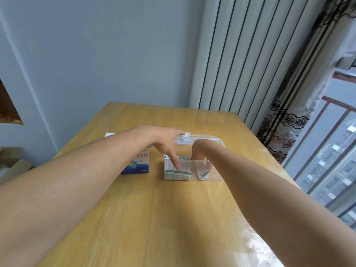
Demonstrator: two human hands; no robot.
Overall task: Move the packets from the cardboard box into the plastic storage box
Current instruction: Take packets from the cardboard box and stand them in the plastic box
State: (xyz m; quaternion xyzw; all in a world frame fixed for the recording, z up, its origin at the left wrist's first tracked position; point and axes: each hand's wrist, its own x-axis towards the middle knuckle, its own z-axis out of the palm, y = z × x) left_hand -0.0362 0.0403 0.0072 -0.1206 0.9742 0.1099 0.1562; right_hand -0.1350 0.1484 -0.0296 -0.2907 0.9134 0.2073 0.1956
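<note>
Gripping a few loose packets, the right hand reaches into the clear plastic storage box; the left hand, fingers extended, presses the packed stacks at its 9 o'clock end. Advise seating the packets upright against those stacks; the cardboard box stands at 9 o'clock, just beside.

The plastic box sits mid-surface, its lid swung up behind it. Inside it, packets stand stacked in rows against the left wall, and a smaller bunch of packets lies right of them. The cardboard box stands just left of the plastic box, apart from it. The left hand reaches over from the left, one finger down on the stacked rows. The right hand dips into the plastic box above the smaller bunch.
</note>
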